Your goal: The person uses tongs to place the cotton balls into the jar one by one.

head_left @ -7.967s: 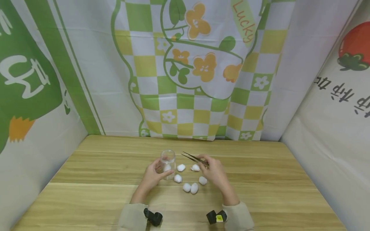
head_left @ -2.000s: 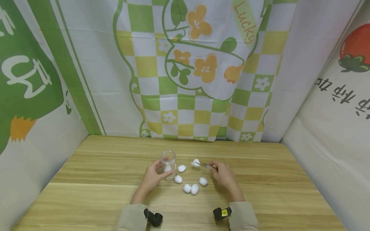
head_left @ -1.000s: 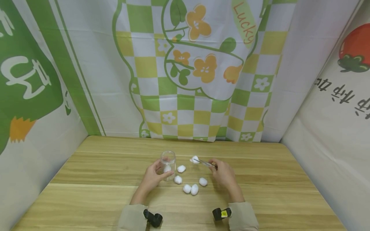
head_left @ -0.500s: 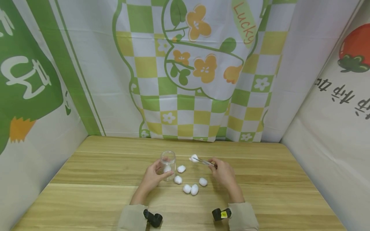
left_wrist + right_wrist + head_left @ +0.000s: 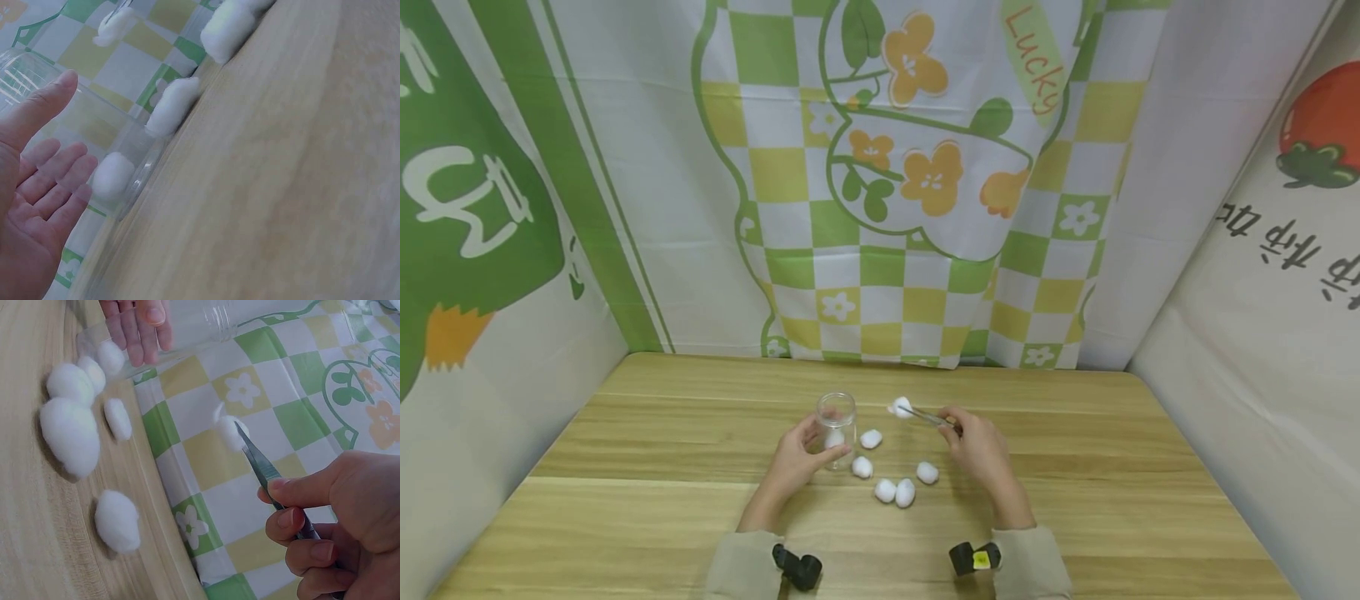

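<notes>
My left hand (image 5: 796,457) is wrapped around a clear, open-topped jar (image 5: 838,410), which stands upright on the table. One white cotton ball (image 5: 114,175) lies at the bottom of it. Between thumb and fingers, my right hand (image 5: 981,450) grips metal tweezers (image 5: 261,461). Their tips pinch another cotton ball (image 5: 231,432), raised above the table to the right of the jar, with a thin wisp sticking out of it. The right wrist view shows this ball well above the loose ones.
Several loose cotton balls lie on the wooden table (image 5: 685,467) between the hands: one (image 5: 871,438) close by the jar, a touching pair (image 5: 906,492) nearer the body, one (image 5: 927,472) below the right hand. A checked cloth (image 5: 880,325) hangs behind the table's far edge.
Eight seconds ago the tweezers were spread apart and empty. Since then they took hold of a cotton ball and lifted it; it has risen and drifted slightly left. Left hand and jar stay put.
</notes>
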Demonstrator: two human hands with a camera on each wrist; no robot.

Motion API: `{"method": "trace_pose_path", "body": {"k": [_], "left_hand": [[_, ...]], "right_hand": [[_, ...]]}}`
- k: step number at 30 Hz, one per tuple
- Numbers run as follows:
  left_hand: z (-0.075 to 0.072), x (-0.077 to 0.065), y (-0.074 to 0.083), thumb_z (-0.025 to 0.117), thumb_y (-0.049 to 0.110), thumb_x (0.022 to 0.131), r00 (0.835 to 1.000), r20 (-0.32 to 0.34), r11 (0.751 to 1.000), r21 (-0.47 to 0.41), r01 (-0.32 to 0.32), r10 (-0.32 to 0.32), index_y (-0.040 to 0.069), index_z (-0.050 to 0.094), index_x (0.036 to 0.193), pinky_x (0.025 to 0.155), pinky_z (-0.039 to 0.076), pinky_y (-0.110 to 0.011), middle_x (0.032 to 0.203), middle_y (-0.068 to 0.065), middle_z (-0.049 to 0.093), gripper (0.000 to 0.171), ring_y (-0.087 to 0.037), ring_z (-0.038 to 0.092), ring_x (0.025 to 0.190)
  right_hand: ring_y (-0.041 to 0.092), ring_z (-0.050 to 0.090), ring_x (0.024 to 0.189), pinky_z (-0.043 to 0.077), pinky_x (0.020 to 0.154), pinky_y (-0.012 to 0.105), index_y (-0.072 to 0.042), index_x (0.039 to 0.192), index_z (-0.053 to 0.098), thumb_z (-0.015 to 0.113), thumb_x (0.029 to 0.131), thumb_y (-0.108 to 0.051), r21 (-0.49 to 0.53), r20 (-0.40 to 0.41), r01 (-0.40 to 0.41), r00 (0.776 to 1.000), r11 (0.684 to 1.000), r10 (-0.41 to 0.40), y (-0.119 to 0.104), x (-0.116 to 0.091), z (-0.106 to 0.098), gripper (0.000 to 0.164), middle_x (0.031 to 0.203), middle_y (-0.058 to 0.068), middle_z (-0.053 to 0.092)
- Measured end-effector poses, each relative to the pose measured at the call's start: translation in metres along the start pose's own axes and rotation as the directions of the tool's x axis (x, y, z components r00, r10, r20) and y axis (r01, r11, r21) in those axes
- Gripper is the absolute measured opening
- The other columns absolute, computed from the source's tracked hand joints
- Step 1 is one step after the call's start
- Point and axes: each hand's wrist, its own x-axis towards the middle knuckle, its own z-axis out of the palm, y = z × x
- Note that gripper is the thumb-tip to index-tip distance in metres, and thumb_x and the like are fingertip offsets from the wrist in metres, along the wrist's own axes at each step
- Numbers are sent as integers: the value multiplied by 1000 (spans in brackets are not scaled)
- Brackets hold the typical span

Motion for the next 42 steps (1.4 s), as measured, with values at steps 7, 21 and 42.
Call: {"method": "trace_pose_path", "body": {"k": [7,21,42], "left_hand": [[0,0,1,78,18,80,1000,-5,1000,-6,-1,1,13,55,132,116,38,-50,139,-16,57,58,-35,50,134],[0,-1,2,78,20,80,1000,1,1000,0,-12,12,14,53,133,117,37,-51,139,-16,57,59,-35,50,134],[0,0,2,78,22,80,1000,-12,1000,19,-2,3,14,54,132,115,39,-52,140,-17,56,58,-38,49,134]], "right_hand": [[9,41,50,28,44,18,-11,108,68,64,91,-16,-10,-32,28,999,1000,-28,-4,-1,-1,18,71,6,67],[7,41,51,27,44,16,-11,106,68,65,90,-17,-21,-90,69,993,997,-71,-11,-3,-5,17,68,4,66],[6,51,53,30,43,15,-11,105,69,66,89,-16,-41,-134,132,982,990,-137,-27,-8,-5,17,73,5,73]]}}
